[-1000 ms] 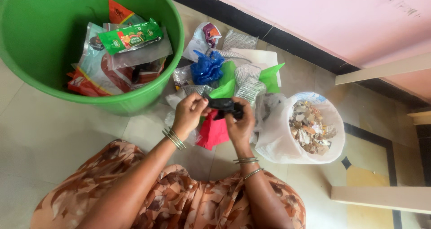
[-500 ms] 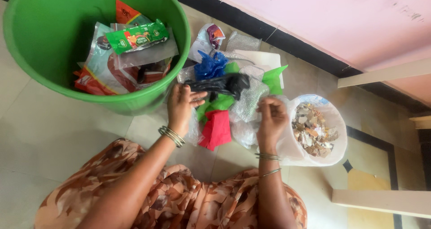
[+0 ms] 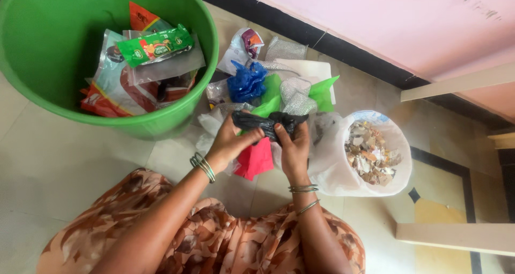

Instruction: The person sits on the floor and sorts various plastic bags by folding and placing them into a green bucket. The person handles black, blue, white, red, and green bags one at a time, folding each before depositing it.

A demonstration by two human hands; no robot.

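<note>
Seen from above, a person's left hand (image 3: 229,142) and right hand (image 3: 294,145) both grip a crumpled black plastic bag (image 3: 266,123), held just above a red scrap (image 3: 256,158) on the floor. To the right sits a white bag of scraps (image 3: 335,172). Farther left stands a green bucket (image 3: 48,43) holding wrappers (image 3: 154,44).

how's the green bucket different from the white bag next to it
The green bucket is rigid and holds printed wrappers; the white bag is soft, crumpled plastic holding small pale scraps. The bucket looks wider than the bag. Both stand open-topped on the floor.
</note>
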